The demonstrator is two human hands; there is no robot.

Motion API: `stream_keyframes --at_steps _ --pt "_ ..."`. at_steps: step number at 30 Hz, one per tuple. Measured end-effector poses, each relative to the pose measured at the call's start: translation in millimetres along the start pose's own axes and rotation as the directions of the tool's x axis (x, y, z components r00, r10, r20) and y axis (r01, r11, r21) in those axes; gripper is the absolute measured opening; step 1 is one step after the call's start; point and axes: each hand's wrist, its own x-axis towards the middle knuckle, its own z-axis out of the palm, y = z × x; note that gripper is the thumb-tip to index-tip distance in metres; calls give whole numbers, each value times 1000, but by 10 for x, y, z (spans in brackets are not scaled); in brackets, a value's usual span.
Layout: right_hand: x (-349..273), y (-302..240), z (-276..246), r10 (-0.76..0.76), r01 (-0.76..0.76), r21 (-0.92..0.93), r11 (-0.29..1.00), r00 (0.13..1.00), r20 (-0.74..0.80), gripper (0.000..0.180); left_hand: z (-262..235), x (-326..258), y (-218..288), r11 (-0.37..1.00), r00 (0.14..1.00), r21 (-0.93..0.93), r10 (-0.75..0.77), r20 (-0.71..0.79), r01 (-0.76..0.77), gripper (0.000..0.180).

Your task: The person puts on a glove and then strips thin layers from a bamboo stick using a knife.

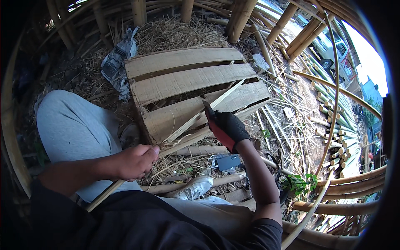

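My bare left hand (135, 162) is closed around a long pale bamboo strip (188, 123), whose near end sticks out below the fist toward my lap. The strip slants away to the upper right, over a low slatted wooden platform (179, 85). On my right hand (229, 130) is a black and red glove, its fingers wrapped round a knife; the handle is hidden. The knife's dark blade (207, 109) rises from the glove and meets the strip about midway. Thin shavings curl off the strip just beyond my left fist.
Below the platform, a phone (228, 162) with a white cable lies near my shoe (195, 187). Crumpled printed paper (118, 62) rests at the platform's left. Straw and bamboo scraps litter the ground. Stacked bamboo poles (341, 141) and a long bent pole (336, 87) stand to the right.
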Motion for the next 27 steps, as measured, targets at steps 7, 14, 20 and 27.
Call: stream_keyframes --at_steps 7,14,20,27 --pt "14 319 -239 -233 177 -305 936 959 -161 21 -39 27 -4 992 997 115 64 -47 -58 35" --pt "-235 -264 -7 -385 288 -299 910 855 -348 10 -30 4 9 991 998 130 28 -56 -20 35" --pt "-80 -141 389 -339 162 -433 887 865 -370 13 -63 133 -148 947 973 261 214 -81 -186 36" --pt "-169 -308 375 -403 223 -382 897 769 -496 21 -24 153 -210 933 962 273 262 -71 -234 37"
